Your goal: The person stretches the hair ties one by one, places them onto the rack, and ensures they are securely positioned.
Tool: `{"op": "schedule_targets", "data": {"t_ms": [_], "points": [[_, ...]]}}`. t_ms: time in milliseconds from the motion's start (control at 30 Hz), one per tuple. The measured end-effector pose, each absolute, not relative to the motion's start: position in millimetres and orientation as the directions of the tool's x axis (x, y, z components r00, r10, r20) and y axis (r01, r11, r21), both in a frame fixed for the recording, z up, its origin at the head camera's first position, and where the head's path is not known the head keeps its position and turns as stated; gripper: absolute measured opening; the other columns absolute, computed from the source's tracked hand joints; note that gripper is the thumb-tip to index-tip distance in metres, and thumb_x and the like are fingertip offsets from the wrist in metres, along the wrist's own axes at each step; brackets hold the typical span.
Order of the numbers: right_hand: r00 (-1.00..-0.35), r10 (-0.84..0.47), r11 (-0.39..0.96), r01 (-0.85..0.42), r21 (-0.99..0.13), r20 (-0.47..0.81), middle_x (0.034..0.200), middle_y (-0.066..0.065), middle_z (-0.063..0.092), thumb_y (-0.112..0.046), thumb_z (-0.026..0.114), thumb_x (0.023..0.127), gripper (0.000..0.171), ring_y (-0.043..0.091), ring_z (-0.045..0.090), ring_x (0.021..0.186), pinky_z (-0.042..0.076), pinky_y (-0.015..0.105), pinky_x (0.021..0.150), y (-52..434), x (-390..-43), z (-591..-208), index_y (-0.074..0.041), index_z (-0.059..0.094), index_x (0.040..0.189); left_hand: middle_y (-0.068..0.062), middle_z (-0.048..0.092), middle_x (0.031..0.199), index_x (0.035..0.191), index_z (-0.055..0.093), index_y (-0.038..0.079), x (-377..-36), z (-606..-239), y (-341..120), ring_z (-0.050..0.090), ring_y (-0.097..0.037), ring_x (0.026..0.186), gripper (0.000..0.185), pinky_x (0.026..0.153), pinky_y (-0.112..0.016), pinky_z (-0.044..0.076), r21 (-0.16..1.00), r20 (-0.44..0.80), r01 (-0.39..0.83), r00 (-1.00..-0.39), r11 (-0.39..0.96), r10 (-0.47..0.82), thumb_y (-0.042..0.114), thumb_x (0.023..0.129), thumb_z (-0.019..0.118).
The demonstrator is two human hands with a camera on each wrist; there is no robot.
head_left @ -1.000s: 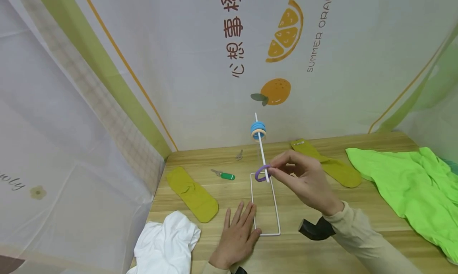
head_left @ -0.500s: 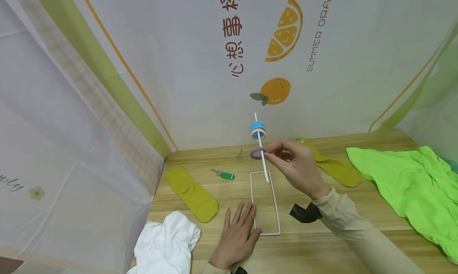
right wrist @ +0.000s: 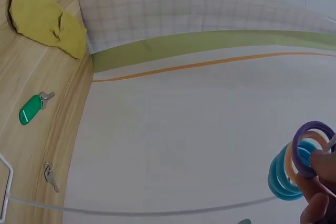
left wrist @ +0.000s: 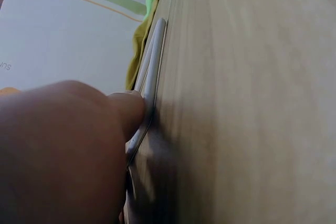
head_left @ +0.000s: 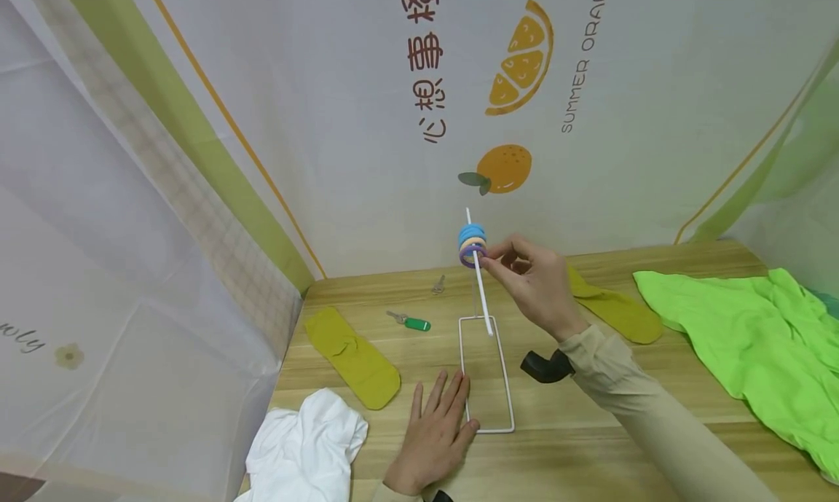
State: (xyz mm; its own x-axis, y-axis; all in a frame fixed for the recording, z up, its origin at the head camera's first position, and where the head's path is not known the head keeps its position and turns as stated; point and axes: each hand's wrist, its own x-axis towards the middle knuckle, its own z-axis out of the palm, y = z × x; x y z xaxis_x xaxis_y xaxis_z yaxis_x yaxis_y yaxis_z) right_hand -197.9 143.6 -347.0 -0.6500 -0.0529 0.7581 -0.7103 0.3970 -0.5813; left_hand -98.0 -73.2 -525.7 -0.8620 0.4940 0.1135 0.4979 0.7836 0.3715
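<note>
A white wire stand has a rectangular base [head_left: 510,393] on the table and a raised rod [head_left: 483,298] slanting up toward the back. On the rod hang several blue rings [head_left: 470,232] with a beige ring [right wrist: 288,163] in front of them. My right hand [head_left: 534,283] pinches a purple ring [head_left: 464,260] between thumb and fingertips; it encircles the rod right at the beige ring. My left hand [head_left: 432,440] lies flat with straight fingers, its fingertips and thumb over the left side and near corner of the base. The left wrist view shows the thumb [left wrist: 128,109] against the wire.
Left of the stand lie a yellow-green sock [head_left: 354,360], a key with a green tag [head_left: 416,324] and a loose key [head_left: 438,285]. White cloth [head_left: 308,444] is at the front left. Another sock [head_left: 623,312] and bright green cloth [head_left: 734,334] lie right. A printed curtain [head_left: 367,196] stands behind.
My right hand has carried the purple ring up and back along the rod, from near its front end to the beige ring. The left hand has stayed in place on the base.
</note>
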Motion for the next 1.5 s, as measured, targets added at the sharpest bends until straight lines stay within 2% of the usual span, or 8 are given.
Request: {"op": "schedule_targets", "data": {"t_ms": [267, 467, 733, 867, 1000, 1167, 1333, 1500], "points": [[-0.652, -0.041, 0.407, -0.703, -0.584, 0.757, 0.074, 0.005, 0.071, 0.002, 0.079, 0.086, 0.009, 0.008, 0.054, 0.06, 0.044, 0.014, 0.054, 145, -204, -348, -0.002, 0.072, 0.086, -0.004, 0.027, 0.17, 0.162, 0.031, 0.008, -96, -527, -72, 0.021, -0.032, 0.158, 0.061, 0.12, -0.065, 0.011, 0.38, 0.091, 0.493, -0.862, 0.783, 0.498, 0.041, 0.11, 0.037], [-0.669, -0.029, 0.401, -0.689, -0.604, 0.743, 0.079, 0.007, 0.073, 0.002, 0.079, 0.087, 0.009, 0.009, 0.057, 0.064, 0.048, 0.013, 0.058, 147, -205, -348, -0.002, 0.071, 0.087, -0.004, 0.026, 0.17, 0.162, 0.031, 0.009, -97, -528, -71, 0.021, -0.032, 0.158, 0.061, 0.12, -0.065, 0.01, 0.381, 0.089, 0.491, -0.863, 0.784, 0.497, 0.041, 0.11, 0.038], [-0.746, -0.081, 0.421, -0.627, -0.656, 0.661, 0.082, 0.002, 0.071, 0.0, 0.077, 0.09, 0.008, 0.008, 0.055, 0.066, 0.044, 0.017, 0.055, 172, -195, -359, -0.006, 0.072, 0.089, -0.004, 0.026, 0.171, 0.162, 0.031, 0.01, -100, -529, -69, 0.021, -0.031, 0.158, 0.061, 0.121, -0.065, 0.012, 0.358, 0.1, 0.499, -0.861, 0.789, 0.499, 0.041, 0.11, 0.038], [-0.822, -0.165, 0.558, -0.533, -0.636, 0.545, 0.078, -0.002, 0.068, -0.004, 0.077, 0.09, 0.008, 0.005, 0.054, 0.066, 0.046, 0.02, 0.057, 206, -182, -379, -0.009, 0.071, 0.089, -0.003, 0.026, 0.171, 0.162, 0.03, 0.011, -101, -528, -69, 0.021, -0.031, 0.158, 0.062, 0.121, -0.066, 0.013, 0.356, 0.096, 0.497, -0.862, 0.792, 0.497, 0.042, 0.11, 0.038], [-0.909, -0.297, 0.67, -0.416, -0.615, 0.29, 0.08, -0.006, 0.067, -0.012, 0.076, 0.093, 0.006, 0.002, 0.055, 0.07, 0.048, 0.023, 0.06, 252, -165, -403, -0.012, 0.071, 0.09, -0.004, 0.026, 0.17, 0.163, 0.03, 0.01, -101, -527, -70, 0.021, -0.032, 0.158, 0.062, 0.122, -0.066, 0.012, 0.361, 0.1, 0.494, -0.864, 0.791, 0.494, 0.041, 0.11, 0.04], [-0.917, -0.399, 0.743, -0.307, -0.595, -0.024, 0.084, -0.007, 0.068, -0.012, 0.075, 0.091, 0.004, 0.0, 0.056, 0.074, 0.05, 0.023, 0.062, 308, -146, -435, -0.009, 0.073, 0.093, -0.004, 0.026, 0.17, 0.163, 0.03, 0.011, -101, -527, -71, 0.021, -0.031, 0.158, 0.062, 0.122, -0.065, 0.011, 0.358, 0.097, 0.488, -0.867, 0.796, 0.488, 0.041, 0.11, 0.04], [-0.914, -0.388, 0.808, -0.276, -0.521, -0.118, 0.077, -0.01, 0.061, -0.004, 0.076, 0.08, 0.013, -0.002, 0.049, 0.068, 0.045, 0.022, 0.059, 343, -130, -461, -0.015, 0.071, 0.084, -0.004, 0.025, 0.171, 0.163, 0.029, 0.011, -101, -530, -71, 0.02, -0.031, 0.159, 0.062, 0.122, -0.065, 0.009, 0.369, 0.091, 0.484, -0.869, 0.794, 0.487, 0.042, 0.11, 0.039], [-0.93, -0.344, 0.84, -0.244, -0.485, -0.127, 0.071, -0.011, 0.054, -0.009, 0.081, 0.075, 0.02, 0.001, 0.043, 0.064, 0.038, 0.022, 0.057, 349, -122, -477, -0.02, 0.065, 0.076, -0.004, 0.025, 0.171, 0.163, 0.03, 0.011, -101, -532, -71, 0.019, -0.031, 0.159, 0.063, 0.122, -0.065, 0.01, 0.371, 0.088, 0.481, -0.87, 0.794, 0.486, 0.043, 0.11, 0.039]]}}
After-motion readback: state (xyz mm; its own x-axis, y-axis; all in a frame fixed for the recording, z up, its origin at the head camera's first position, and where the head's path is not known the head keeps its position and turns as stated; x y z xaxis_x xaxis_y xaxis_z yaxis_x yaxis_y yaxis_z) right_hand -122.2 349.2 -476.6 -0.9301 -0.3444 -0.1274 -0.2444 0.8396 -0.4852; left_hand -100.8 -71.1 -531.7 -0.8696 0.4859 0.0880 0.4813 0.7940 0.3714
